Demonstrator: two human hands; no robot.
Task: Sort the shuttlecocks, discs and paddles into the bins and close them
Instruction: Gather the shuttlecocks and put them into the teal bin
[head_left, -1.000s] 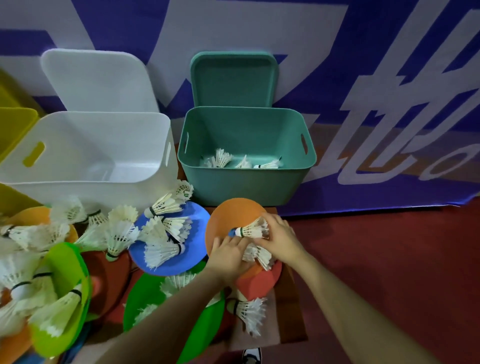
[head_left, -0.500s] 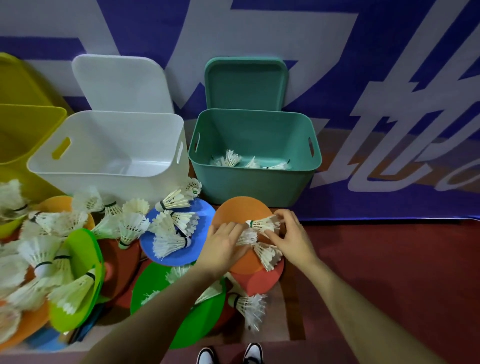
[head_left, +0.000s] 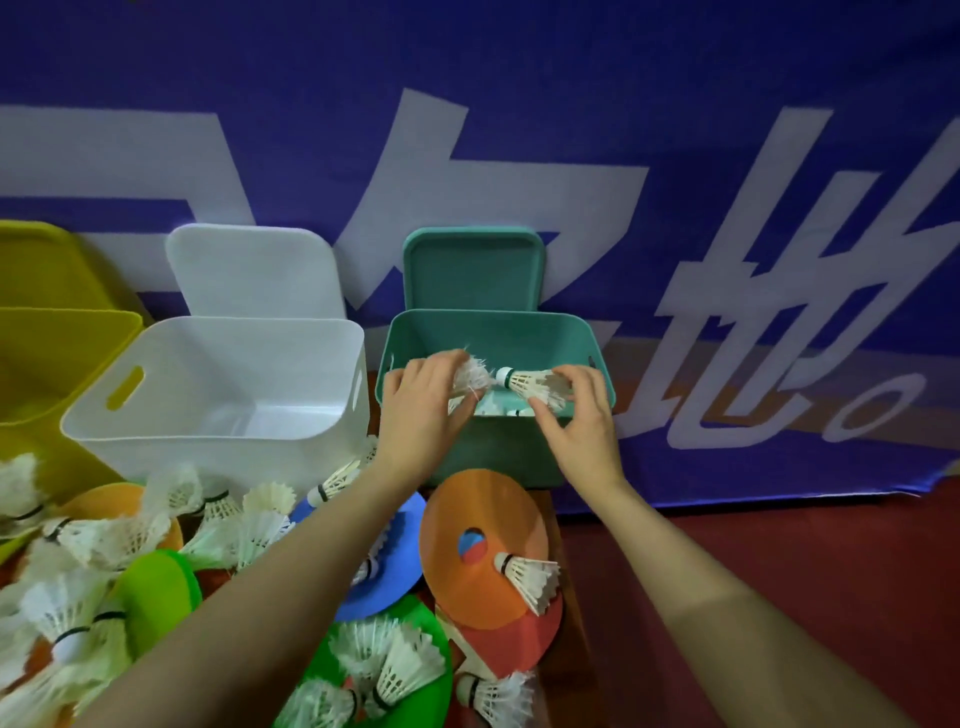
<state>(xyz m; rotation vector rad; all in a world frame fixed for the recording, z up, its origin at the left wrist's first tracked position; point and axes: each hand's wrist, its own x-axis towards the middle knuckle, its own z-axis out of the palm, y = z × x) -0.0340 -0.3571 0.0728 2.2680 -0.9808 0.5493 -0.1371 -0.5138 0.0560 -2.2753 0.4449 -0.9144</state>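
Observation:
Both my hands hover over the open teal bin (head_left: 582, 338). My left hand (head_left: 423, 410) grips a white shuttlecock (head_left: 472, 374) by its feathers above the bin's left side. In my right hand (head_left: 582, 415) a second shuttlecock (head_left: 535, 384) is pinched by the feathers, its cork pointing left. More shuttlecocks lie in the bin's bottom, mostly hidden. An orange disc (head_left: 483, 519) with a centre hole lies in front of the bin with one shuttlecock (head_left: 530, 577) on it. Blue (head_left: 400, 571), green (head_left: 332, 649) and red (head_left: 514, 644) discs lie beside and under it.
An open white bin (head_left: 218, 400) stands left of the teal one, its lid (head_left: 249, 270) leaning on the wall. A yellow bin (head_left: 57, 364) is at far left. Many loose shuttlecocks (head_left: 119, 535) and discs pile up at lower left. The teal lid (head_left: 472, 270) leans behind its bin.
Both hands lifted shuttlecocks off the orange disc and carried them up over the teal bin. The camera view tilted upward.

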